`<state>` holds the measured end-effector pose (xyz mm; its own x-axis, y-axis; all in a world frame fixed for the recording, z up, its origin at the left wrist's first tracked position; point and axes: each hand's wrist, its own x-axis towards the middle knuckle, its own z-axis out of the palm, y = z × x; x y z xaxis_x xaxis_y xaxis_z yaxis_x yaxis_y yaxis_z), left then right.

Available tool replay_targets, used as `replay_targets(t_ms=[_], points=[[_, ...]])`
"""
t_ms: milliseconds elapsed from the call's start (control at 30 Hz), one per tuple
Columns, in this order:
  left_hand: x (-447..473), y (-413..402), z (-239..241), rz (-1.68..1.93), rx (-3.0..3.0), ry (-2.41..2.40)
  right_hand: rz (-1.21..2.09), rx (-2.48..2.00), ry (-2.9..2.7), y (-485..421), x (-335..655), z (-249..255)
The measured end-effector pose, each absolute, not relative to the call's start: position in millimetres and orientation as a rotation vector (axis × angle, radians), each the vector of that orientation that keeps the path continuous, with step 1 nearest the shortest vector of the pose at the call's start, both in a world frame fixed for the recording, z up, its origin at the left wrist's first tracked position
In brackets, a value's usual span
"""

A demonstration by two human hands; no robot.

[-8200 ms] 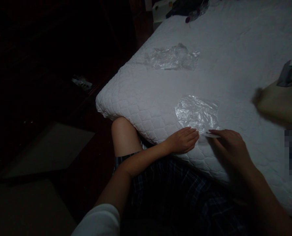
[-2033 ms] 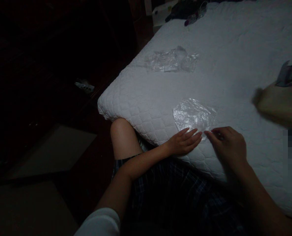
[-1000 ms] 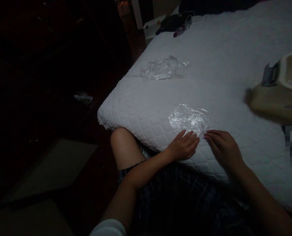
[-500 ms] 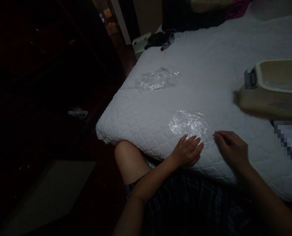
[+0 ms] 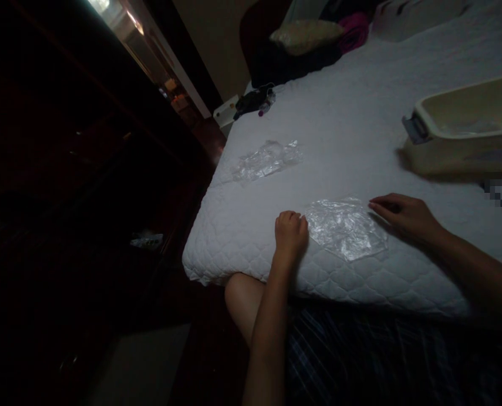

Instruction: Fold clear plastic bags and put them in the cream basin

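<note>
A clear, crinkled plastic bag point(image 5: 347, 231) lies flat on the white quilted bed cover point(image 5: 242, 237) in front of me. My left hand point(image 5: 292, 232) is at the bag's left edge, its fingers curled closed against the plastic. At the upper right edge of the bag, my right hand point(image 5: 405, 215) pinches with thumb and forefinger at the thin film; the exact grip is hard to make out in the dim light. A second clear plastic bag point(image 5: 267, 160) rests farther up the bed, apart from both hands.
To the right stands a beige plastic bin point(image 5: 457, 155) with a grey handle point(image 5: 417, 128). A pillow point(image 5: 305, 35), a magenta cloth point(image 5: 354, 31) and dark fabric are at the far end. Dark floor borders the bed's left side, with a small packet point(image 5: 147, 241) on it.
My left hand has gone from lying spread on the near edge of the bag to its left edge, fingers now curled. The bag has turned. The view has shifted.
</note>
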<state>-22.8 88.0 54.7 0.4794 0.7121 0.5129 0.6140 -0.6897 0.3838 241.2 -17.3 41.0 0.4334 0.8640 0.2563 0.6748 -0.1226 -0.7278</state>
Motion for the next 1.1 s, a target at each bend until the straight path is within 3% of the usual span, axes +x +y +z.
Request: replay_targets(t_ms=[367, 867, 1100], points=[[-4, 112, 24, 1.082, 2.372, 1.246, 0.186, -1.997, -1.437, 5, 239, 23], [-6, 120, 24, 1.001, 2.178, 1.142, 0.562, -1.807, -1.133, 6, 241, 29], [-9, 122, 24, 0.986, 2.124, 1.085, 0.57, -1.813, -1.13, 5, 239, 36]])
